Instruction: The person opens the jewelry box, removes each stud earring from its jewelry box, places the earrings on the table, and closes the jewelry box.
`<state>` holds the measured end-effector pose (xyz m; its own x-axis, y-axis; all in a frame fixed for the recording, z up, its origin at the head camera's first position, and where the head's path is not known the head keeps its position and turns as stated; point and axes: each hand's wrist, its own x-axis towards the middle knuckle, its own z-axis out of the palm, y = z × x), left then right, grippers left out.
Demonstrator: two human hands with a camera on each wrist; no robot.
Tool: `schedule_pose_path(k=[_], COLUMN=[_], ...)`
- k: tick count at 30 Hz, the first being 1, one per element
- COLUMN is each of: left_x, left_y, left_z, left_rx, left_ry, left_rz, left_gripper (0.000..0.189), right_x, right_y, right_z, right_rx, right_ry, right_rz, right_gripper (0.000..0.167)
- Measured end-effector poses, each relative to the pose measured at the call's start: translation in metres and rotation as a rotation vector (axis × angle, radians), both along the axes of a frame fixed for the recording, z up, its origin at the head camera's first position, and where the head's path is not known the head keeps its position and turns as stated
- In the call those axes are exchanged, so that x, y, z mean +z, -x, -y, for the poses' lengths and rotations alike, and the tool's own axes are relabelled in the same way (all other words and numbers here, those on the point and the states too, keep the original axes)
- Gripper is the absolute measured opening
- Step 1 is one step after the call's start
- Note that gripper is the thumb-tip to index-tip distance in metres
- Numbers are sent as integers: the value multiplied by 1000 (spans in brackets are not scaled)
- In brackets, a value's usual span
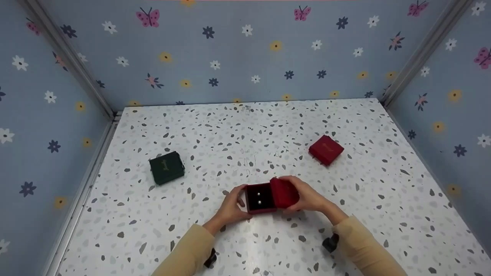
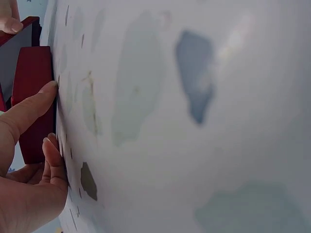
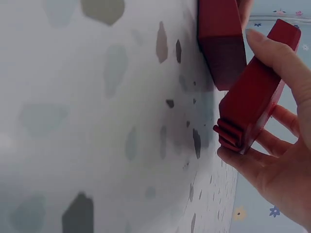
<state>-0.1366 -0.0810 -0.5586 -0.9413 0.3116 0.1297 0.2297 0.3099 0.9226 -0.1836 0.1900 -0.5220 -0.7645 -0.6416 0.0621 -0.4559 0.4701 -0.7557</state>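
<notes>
In the near middle part of the speckled white table [image 1: 245, 134], an open red box [image 1: 267, 197], base resting flat. Inside, on black lining, 2 small pale beads [image 1: 259, 202], 1 a little nearer to the person than the other. At the right edge of the base, the lid [image 1: 284, 193], tilted up and outward, off the opening. Around the lid, the right hand [image 1: 305, 195], pinching with the thumb at 1 edge and fingers at the opposite edge. Around the left end of the base, the left hand [image 1: 232, 207], gripping between thumb and fingers, apparently as a steadying hold.

Step in hand, by judgement: working the lid against the held base, contents exposed. Cannot tell from this moment alone whether opening or closing. For the next move, probably best: keep the left grip firm and low, guide the lid without twisting, avoid jolting the 2 beads.

Farther off to the left, well apart from both hands, a dark green box [image 1: 167, 168], closed, gold-coloured lettering on top. Farther off to the right, a closed red box [image 1: 326, 149], set at an angle. Beyond the table, pale blue panels [image 1: 238, 46] with printed flowers and butterflies.
</notes>
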Motion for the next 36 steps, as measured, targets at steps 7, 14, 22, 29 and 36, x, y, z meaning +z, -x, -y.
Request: schedule_pose_path(k=[7,14,22,29,36], left_x=[0,1,1,3,3], left_y=[-1,-2,-1,-1,-1], left_z=[0,0,0,0,0], left_rx=[-2,9,10,12,14], left_ry=[3,9,13,20,9], left_rz=[1,14,25,40,26], left_gripper=[89,89,89,89,88], right_x=[2,3,1,0,1], right_y=[-3,-5,-6,-6,-6], right_z=[-9,-17,-20,-20,-18], right_rx=[-22,-66,-81,-82,-79], right_ry=[-117,-251,-359,-412,-462], right_rz=[-14,-61,-90,-92,-87], right_gripper=[95,97,94,94,99])
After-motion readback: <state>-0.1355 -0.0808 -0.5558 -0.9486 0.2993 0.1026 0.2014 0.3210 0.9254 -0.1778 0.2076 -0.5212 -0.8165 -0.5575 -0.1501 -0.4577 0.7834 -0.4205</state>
